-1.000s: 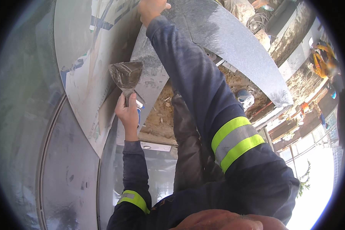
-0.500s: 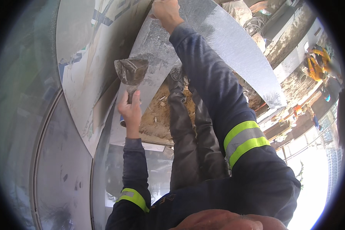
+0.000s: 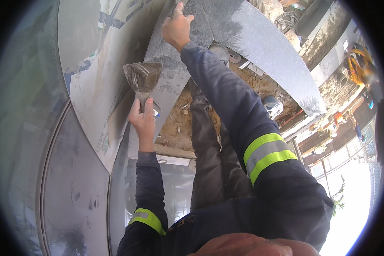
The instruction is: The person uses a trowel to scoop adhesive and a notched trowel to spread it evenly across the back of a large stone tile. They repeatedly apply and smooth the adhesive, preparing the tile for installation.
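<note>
Left hand (image 3: 142, 123) gripping scraper (image 3: 143, 77), right hand (image 3: 177, 30) over grey slab (image 3: 224, 25)

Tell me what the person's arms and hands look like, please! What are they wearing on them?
Both hands, the left hand and right hand, are bare, with no gloves. The left sleeve and right sleeve are long and dark navy. Each has a bright yellow-green band with grey in it: left band, right band.
</note>
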`<state>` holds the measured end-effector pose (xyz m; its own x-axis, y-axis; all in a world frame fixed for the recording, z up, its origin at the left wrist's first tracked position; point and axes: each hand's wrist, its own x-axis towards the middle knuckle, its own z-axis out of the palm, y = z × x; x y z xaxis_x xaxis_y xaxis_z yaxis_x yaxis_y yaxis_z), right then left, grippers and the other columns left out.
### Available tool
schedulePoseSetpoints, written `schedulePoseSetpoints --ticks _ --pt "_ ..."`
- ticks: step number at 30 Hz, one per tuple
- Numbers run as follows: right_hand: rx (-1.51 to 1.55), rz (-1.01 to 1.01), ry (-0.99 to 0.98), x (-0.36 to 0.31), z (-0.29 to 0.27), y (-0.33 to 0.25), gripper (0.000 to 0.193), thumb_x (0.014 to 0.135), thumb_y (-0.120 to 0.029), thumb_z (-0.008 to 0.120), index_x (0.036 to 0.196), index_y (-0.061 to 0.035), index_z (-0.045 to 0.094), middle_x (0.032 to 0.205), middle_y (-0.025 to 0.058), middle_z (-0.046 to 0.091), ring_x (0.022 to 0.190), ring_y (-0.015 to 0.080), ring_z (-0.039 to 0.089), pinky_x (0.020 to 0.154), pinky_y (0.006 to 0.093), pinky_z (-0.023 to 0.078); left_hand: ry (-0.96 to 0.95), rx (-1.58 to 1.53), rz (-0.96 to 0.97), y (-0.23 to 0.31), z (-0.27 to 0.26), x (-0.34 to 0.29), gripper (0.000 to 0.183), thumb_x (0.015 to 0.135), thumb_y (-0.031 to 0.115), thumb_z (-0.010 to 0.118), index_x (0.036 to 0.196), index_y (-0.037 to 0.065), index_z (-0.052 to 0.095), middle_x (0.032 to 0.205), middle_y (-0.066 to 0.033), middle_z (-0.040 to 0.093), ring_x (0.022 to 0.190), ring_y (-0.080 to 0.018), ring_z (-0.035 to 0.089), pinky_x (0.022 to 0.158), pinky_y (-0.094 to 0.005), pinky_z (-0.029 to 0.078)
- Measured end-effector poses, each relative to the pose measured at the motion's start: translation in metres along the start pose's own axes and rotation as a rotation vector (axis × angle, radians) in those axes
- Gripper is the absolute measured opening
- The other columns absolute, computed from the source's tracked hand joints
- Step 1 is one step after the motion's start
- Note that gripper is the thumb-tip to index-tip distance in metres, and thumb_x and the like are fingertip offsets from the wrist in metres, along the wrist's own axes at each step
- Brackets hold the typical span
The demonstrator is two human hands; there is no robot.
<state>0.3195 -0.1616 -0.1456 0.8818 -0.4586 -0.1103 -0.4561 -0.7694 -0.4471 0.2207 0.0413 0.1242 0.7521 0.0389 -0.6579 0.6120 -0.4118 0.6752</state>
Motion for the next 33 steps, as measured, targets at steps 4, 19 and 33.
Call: schedulePoseSetpoints --ticks 4,19,33 --pt "0.324 0.255 0.052 0.004 -0.072 -0.071 0.066 0.093 -0.020 0.060 0.148 0.0093 0.040 0.107 0.0319 0.064 0.093 0.0481 0.062 0.088 0.0525 0.047 0.134 -0.018 -0.043 0.008 -0.023 -0.020 0.017 0.096 0.005 0.068 0.110 -0.004 0.070 0.081 0.0041 0.061 0.064 -0.0034 0.046 0.058 -0.0234 0.039" --pt "0.749 0.448 -0.239 -0.003 -0.177 0.024 0.044 0.098 -0.019 0.051 0.132 0.0058 0.062 0.082 0.0155 0.071 0.071 0.0239 0.063 0.071 0.0384 0.052 0.125 -0.001 -0.012 -0.007 -0.014 -0.024 0.016 0.096 0.011 0.071 0.105 -0.003 0.070 0.076 0.0023 0.060 0.063 -0.0054 0.050 0.059 -0.0242 0.042" --pt "0.470 0.310 -0.347 0.050 -0.121 0.053 0.038 0.099 -0.030 0.061 0.108 0.0054 0.070 0.088 0.0172 0.072 0.080 0.0224 0.066 0.071 0.0387 0.051 0.100 0.026 -0.010 -0.020 -0.002 -0.027 0.019 0.096 0.014 0.073 0.103 -0.003 0.070 0.073 0.0016 0.059 0.062 -0.0072 0.051 0.058 -0.0262 0.042"
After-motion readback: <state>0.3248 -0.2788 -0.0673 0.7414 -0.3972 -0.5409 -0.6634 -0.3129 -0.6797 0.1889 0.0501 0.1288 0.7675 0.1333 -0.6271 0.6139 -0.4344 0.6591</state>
